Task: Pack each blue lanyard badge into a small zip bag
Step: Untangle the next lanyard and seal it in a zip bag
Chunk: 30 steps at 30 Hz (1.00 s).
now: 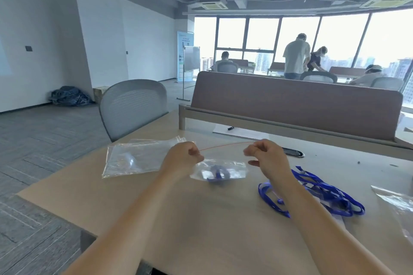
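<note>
Your left hand (182, 157) and right hand (266, 158) each pinch one end of the small zip bag (220, 171), frame centre.
Head view: seal strip (225, 145) runs left-right between both grips, a thin red line; limp clear film hangs below it over the table (201, 219), folded blue lanyard badge (218, 174) inside. Glossy lanyard pile (324, 194) lies lower right, nearer your right hand.

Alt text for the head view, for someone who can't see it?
The left hand and right hand pinch the red-lined top of a small zip bag holding a blue lanyard badge. Loose blue lanyards lie to its right on the table, clear bags to its left.
</note>
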Available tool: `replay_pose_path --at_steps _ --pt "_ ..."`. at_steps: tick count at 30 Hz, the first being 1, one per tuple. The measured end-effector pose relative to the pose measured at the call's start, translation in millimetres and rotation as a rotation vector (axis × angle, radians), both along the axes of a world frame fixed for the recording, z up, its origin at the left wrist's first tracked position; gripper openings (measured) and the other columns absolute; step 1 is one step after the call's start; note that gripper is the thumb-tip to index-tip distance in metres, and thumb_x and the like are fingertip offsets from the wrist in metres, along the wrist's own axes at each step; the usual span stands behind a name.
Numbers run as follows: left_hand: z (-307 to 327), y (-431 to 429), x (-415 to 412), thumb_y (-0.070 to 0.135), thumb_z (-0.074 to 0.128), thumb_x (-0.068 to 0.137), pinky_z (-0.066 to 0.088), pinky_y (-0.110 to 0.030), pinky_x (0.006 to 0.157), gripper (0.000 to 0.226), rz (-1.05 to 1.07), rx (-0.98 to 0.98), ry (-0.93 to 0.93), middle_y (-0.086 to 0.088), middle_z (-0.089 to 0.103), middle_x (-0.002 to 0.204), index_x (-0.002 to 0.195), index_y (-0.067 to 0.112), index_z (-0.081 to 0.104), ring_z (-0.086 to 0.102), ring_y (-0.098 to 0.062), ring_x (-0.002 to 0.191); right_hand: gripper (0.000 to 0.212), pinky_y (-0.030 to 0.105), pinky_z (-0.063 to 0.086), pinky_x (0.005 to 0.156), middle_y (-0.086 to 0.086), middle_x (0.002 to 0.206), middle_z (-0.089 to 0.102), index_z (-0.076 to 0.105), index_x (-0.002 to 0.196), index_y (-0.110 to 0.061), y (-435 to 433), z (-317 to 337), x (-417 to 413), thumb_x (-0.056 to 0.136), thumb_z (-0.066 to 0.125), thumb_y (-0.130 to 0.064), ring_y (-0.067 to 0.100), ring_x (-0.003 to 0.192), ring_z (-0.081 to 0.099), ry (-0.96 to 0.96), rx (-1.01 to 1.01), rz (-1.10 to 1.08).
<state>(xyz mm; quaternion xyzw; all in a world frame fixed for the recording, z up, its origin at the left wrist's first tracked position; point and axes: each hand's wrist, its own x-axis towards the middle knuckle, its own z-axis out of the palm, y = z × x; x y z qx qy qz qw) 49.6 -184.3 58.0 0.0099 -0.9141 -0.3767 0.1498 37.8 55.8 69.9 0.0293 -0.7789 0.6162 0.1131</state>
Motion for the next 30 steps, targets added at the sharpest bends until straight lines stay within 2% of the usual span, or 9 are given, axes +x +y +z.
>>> replay_pose_path --at_steps 2,4,8,11,14,17,23,25,30 --pt "0 -8 3 0.025 0.072 0.085 0.039 -0.019 0.060 0.010 0.005 0.082 0.014 0.008 0.063 0.077 0.081 0.019 0.064 0.058 -0.010 0.072 0.009 0.035 0.061 0.077 0.005 0.090 0.075 0.064 0.095 -0.005 0 3 1 0.097 0.055 -0.009 0.018 0.091 0.072 0.009 -0.031 -0.002" --pt "0 -14 3 0.023 0.070 0.087 0.044 -0.021 0.060 0.010 0.020 0.200 0.032 0.005 0.065 0.076 0.080 0.017 0.064 0.059 -0.012 0.070 0.010 0.038 0.061 0.078 0.007 0.090 0.075 0.060 0.098 -0.005 -1 5 0 0.100 0.051 -0.011 0.019 0.090 0.073 0.011 -0.049 -0.005" --pt "4 -13 0 0.012 0.062 0.094 0.059 -0.034 0.066 0.012 -0.089 0.622 0.028 -0.009 0.075 0.092 0.096 0.001 0.063 0.073 -0.022 0.087 0.014 0.034 0.061 0.074 0.009 0.089 0.075 0.060 0.102 -0.004 -2 11 -3 0.102 0.049 -0.013 0.020 0.090 0.073 0.019 -0.078 -0.026" --pt "14 -3 -5 0.009 0.052 0.100 0.062 -0.039 0.076 0.009 -0.173 0.790 0.066 -0.012 0.076 0.096 0.097 0.002 0.056 0.074 -0.024 0.089 0.016 0.033 0.060 0.074 0.014 0.090 0.075 0.060 0.104 -0.002 -1 18 -6 0.103 0.049 -0.014 0.023 0.088 0.073 0.032 -0.151 -0.052" --pt "27 6 -17 0.010 0.051 0.100 0.060 -0.038 0.081 0.009 -0.191 0.819 0.125 -0.012 0.076 0.093 0.097 0.003 0.056 0.075 -0.025 0.087 0.016 0.038 0.060 0.079 0.018 0.089 0.074 0.059 0.102 0.001 1 26 -13 0.102 0.050 -0.012 0.030 0.088 0.073 0.063 -0.217 -0.097" --pt "45 14 -26 0.009 0.053 0.099 0.061 -0.038 0.080 0.012 -0.193 0.860 0.177 -0.016 0.076 0.090 0.101 -0.002 0.058 0.075 -0.029 0.084 0.011 0.037 0.060 0.078 0.013 0.082 0.073 0.059 0.095 -0.003 5 39 -21 0.100 0.052 -0.010 0.029 0.084 0.073 0.122 -0.217 -0.146" --pt "107 55 -30 0.006 0.056 0.098 0.061 -0.027 0.069 0.009 -0.279 0.877 0.279 -0.018 0.075 0.083 0.095 -0.003 0.060 0.075 -0.028 0.078 0.011 0.031 0.060 0.074 0.014 0.078 0.072 0.059 0.095 -0.001 41 87 -22 0.100 0.053 -0.009 0.027 0.076 0.071 0.258 -0.277 -0.216" --pt "126 77 -27 0.005 0.057 0.097 0.059 -0.023 0.063 0.009 -0.325 0.883 0.295 -0.019 0.075 0.083 0.096 -0.004 0.060 0.075 -0.028 0.076 0.010 0.034 0.059 0.075 0.013 0.078 0.073 0.059 0.093 -0.004 61 102 -16 0.099 0.053 -0.010 0.027 0.075 0.071 0.295 -0.287 -0.245" --pt "139 136 -16 0.007 0.058 0.097 0.061 -0.029 0.064 0.012 -0.409 0.865 0.271 -0.019 0.075 0.083 0.097 -0.005 0.060 0.073 -0.032 0.075 0.012 0.036 0.058 0.075 0.014 0.076 0.072 0.059 0.087 -0.009 119 115 15 0.098 0.054 -0.008 0.027 0.074 0.070 0.335 -0.319 -0.304"
